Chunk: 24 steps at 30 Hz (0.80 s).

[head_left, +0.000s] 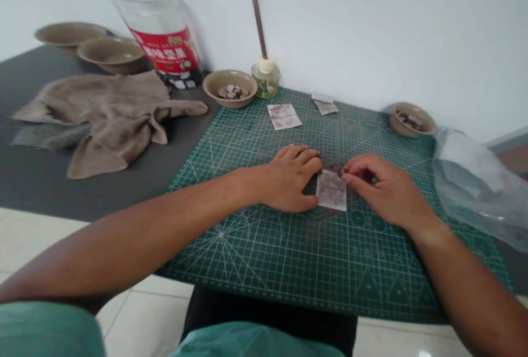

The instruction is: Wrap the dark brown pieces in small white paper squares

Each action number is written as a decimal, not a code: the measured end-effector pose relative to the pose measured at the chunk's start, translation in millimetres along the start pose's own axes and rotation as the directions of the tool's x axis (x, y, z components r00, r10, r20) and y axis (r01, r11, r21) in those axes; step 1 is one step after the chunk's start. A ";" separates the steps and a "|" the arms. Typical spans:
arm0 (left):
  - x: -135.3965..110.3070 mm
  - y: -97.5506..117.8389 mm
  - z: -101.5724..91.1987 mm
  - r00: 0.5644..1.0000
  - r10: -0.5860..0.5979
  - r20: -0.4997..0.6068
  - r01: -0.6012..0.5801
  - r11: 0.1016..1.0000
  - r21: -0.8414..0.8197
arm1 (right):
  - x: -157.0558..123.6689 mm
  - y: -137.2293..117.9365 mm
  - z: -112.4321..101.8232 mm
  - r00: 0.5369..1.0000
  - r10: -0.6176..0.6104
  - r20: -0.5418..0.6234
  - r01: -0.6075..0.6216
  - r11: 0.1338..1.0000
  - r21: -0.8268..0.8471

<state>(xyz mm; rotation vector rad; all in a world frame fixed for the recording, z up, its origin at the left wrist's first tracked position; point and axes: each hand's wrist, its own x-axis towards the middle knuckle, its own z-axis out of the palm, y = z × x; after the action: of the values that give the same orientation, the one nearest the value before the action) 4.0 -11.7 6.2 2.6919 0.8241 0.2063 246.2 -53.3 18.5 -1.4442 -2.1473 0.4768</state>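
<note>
A small whitish square sheet (332, 191) smeared with brown lies on the green cutting mat (264, 252). My left hand (291, 178) rests flat at its left edge, fingers spread, with the thumb and a fingertip touching the paper. At the upper right corner of the sheet, my right hand (381, 189) pinches a small dark piece (343, 171) between thumb and fingers; its exact kind is mostly hidden. Farther back on the mat, a second brown-smeared sheet (284, 116) lies flat.
Small round pieces fill part of a brown bowl (230, 98); another bowl (412, 123) holds dark pieces. A reed diffuser (266, 79), clear jar (165, 43), crumpled cloth (111, 109), two more bowls (111, 54), folded papers (325, 105) and a plastic bag (478, 181) stand or lie around.
</note>
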 end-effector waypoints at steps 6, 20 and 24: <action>9.0 14.5 -0.5 0.909 0.088 -0.408 -0.174 0.968 -0.180 | -9.6 -19.2 12.5 0.983 0.171 -0.065 -0.066 0.664 0.744; 15.9 22.7 5.2 0.709 0.135 -0.693 -0.278 0.956 -0.097 | -8.8 -29.9 23.3 0.975 0.208 0.076 -0.140 0.313 0.939; 14.7 24.1 4.2 0.732 0.136 -0.668 -0.260 0.962 -0.089 | -10.8 -30.3 23.9 0.970 0.209 0.121 -0.186 0.324 0.928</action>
<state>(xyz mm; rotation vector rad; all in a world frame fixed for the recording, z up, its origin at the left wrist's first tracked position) 29.6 -23.3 11.1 2.5217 0.6295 1.2814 212.8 -74.9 13.3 -0.9363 -1.1530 1.4953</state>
